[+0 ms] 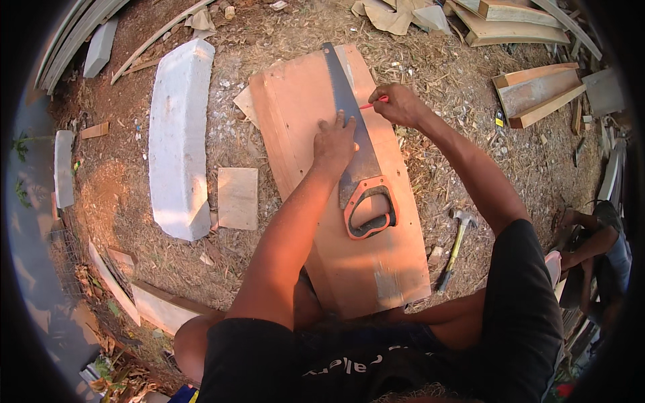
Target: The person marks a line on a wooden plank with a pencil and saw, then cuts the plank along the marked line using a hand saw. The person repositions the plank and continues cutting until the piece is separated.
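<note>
A hand saw (353,134) with an orange-and-black handle lies lengthwise on a plywood board (295,255). My left hand (334,141) rests on the blade, fingers spread, thumb near the blade's right edge. My right hand (396,106) is closed around a red pencil or marker (368,104), its tip at the blade's right edge on the board. A claw hammer (455,248) with a yellow handle lies on the ground right of the board.
Left are a white concrete-like block (178,138) and a small square board (237,198). Wooden formwork pieces (541,97) and planks (507,30) lie upper right, more boards (161,299) lower left. Another person (601,248) sits at the right edge among timber.
</note>
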The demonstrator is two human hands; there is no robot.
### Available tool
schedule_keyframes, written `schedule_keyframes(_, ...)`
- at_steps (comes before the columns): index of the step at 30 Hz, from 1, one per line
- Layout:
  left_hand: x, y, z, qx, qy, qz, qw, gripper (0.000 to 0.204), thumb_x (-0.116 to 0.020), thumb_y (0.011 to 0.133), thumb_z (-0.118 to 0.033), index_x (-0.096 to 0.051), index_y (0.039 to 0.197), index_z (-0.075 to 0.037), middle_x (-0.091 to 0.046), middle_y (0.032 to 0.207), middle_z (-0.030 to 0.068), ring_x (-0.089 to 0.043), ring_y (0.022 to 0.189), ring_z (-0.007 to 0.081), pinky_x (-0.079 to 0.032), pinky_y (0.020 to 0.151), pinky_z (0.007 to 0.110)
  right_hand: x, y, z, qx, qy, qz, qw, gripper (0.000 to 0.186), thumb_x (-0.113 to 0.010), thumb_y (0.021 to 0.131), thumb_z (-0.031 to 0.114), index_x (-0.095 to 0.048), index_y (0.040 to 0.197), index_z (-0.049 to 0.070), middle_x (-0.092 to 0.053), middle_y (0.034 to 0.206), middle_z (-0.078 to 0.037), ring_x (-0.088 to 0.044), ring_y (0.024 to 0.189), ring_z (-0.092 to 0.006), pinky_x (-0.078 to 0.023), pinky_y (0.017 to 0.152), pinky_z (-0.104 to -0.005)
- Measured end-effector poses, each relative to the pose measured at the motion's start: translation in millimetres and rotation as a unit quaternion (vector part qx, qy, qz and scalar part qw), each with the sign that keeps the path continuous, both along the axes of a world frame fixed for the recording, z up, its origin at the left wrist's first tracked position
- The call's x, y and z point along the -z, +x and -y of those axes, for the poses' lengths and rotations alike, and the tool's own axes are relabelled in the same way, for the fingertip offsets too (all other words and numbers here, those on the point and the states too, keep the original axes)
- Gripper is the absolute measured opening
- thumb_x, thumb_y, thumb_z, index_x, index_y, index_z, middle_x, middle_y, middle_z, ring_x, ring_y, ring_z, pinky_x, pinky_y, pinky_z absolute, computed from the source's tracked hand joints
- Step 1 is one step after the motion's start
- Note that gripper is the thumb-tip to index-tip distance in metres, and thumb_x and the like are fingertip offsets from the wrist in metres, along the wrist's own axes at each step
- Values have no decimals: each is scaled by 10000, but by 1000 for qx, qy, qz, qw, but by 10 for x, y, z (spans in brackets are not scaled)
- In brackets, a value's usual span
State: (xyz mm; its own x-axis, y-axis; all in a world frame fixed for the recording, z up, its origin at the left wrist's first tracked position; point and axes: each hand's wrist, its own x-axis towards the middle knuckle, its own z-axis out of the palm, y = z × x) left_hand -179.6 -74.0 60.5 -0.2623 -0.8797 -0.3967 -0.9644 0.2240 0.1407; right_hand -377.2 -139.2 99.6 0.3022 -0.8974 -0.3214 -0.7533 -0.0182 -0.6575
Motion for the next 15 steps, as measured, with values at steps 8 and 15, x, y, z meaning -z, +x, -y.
schedule_keyframes(8,43,13,8,-9,-1,-16,1000,759,-776,872,-346,-445,1543,-221,-354,1654,52,-455,1381,465,-541,1015,498,-229,-161,-1020,-36,25,-39,998,321,-563,905,187,-699,1156,39,-737,970,-216,-718,892,-389,-570,816,-485)
schedule_keyframes(15,60,11,18,-1,-19,-23,1000,767,-782,837,-363,-466,1524,-233,-362,1648,43,-518,1294,406,-556,978,505,-218,-735,-1532,-32,-137,-134,981,257,-569,979,193,-648,1211,115,-678,1133,-159,-694,1010,-359,-583,815,-482)
